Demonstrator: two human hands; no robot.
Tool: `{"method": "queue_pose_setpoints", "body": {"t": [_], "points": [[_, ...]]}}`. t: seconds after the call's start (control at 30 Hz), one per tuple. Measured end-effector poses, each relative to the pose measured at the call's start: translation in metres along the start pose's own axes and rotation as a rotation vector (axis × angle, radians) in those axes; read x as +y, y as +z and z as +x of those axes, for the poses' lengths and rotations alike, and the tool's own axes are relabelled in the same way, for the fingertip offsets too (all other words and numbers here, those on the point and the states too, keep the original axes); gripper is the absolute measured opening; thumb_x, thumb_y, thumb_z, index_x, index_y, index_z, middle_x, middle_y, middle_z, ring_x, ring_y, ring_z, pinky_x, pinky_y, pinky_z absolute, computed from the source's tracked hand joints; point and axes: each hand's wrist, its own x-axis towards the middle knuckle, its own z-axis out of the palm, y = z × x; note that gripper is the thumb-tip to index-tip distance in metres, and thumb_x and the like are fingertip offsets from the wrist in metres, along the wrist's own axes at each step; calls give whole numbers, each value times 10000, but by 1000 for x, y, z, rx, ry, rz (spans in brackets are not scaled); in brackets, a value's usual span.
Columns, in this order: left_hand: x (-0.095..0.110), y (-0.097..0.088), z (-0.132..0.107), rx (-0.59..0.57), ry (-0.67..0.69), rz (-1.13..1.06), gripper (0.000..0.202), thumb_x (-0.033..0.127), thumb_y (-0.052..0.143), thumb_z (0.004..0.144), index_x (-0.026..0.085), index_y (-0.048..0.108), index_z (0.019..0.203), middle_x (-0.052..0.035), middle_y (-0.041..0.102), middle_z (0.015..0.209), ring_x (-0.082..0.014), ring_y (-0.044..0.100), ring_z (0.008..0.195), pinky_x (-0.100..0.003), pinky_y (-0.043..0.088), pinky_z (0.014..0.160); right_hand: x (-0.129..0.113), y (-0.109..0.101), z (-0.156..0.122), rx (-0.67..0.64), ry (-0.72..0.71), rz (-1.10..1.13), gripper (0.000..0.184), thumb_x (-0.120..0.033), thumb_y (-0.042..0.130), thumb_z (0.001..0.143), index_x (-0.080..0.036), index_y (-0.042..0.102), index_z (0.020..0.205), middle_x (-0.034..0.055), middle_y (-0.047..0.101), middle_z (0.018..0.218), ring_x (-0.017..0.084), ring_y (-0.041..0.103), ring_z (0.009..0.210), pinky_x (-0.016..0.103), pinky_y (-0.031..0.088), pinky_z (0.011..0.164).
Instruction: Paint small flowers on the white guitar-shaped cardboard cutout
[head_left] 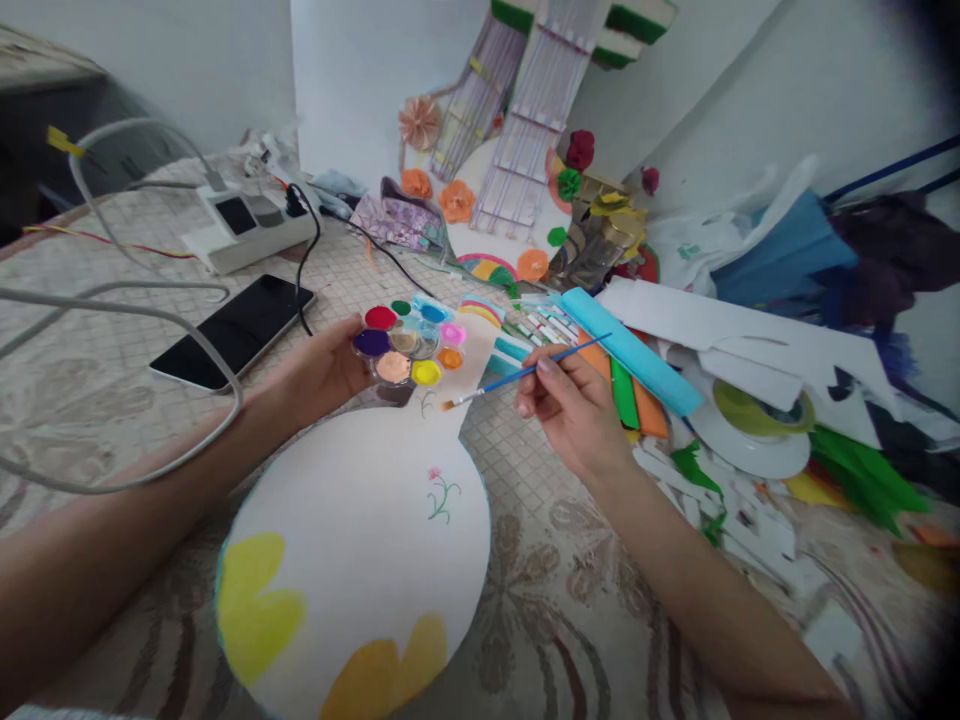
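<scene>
White cutout (360, 560) lies on the patterned tablecloth (517, 470) between and below our hands, its narrow neck running up behind the paint palette (411, 345). From the left, a grey cable (75, 489) loops across our left forearm (172, 510); we judge that a snag there could jerk the palette, which our left hand (345, 355) grips at its edge, and spill colour onto bare white. Our right hand (566, 405) pinches a blue-handled brush (517, 376), bristles by the neck; whether they touch it we cannot tell. A drip could spoil the small flower drawing (442, 497). Around us, left to right, are a black phone (236, 330), a power strip (255, 240), a papercraft model (525, 150) at the back, marker pens (547, 328), a blue paper roll (630, 350) and white scraps (757, 530), the last crowding our right arm (697, 570), where a sideways swing could scatter them.
</scene>
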Motion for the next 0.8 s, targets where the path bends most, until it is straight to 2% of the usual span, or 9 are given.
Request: {"method": "queue_pose_setpoints", "body": {"t": [0.13,0.23,0.53,0.8], "points": [[-2,1,1,4,15,3,285,182,378,975,123,637,871,-35,732,753,-137,685,662,-256,566,642,14,-16,-14,-1,173,83,182,-360,707,816,-195,632,834,-45,586,616,79,542,509,215,432,499],[-3,4,0,31,8,12,320,187,339,986,119,638,892,-48,743,759,-154,705,678,-277,581,635,20,-17,-20,11,245,129,189,-358,707,803,-185,631,797,-43,579,584,73,526,487,206,400,483],[-2,5,-2,36,10,13,361,191,315,998,126,631,835,-47,745,737,-137,716,673,-245,583,632,21,-8,-29,-89,321,62,169,-334,676,825,-175,629,796,-40,593,601,62,516,468,193,369,452],[-3,6,-1,29,13,18,372,197,307,999,126,627,824,-44,739,727,-144,714,666,-252,581,623,22,-4,-38,-229,334,18,158,-300,598,902,-165,621,824,-40,593,595,54,513,462,183,396,457]]}}
